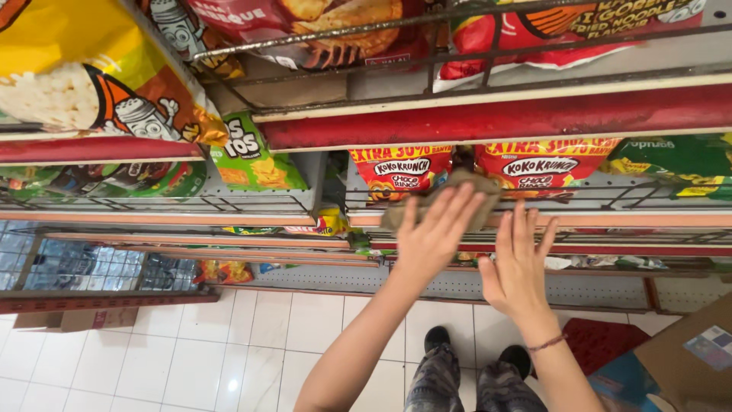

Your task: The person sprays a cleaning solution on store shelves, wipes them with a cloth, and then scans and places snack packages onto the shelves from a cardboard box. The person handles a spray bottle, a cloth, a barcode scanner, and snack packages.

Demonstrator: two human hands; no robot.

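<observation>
My left hand presses a brown cloth flat-fingered on the shelf's front edge, right hand open beside it; a hard swipe could topple the red cereal packets.

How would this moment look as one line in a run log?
left hand: flat on grey cloth, at shelf edge | right hand: open, holds nothing, by shelf edge | red cereal bags behind
</observation>
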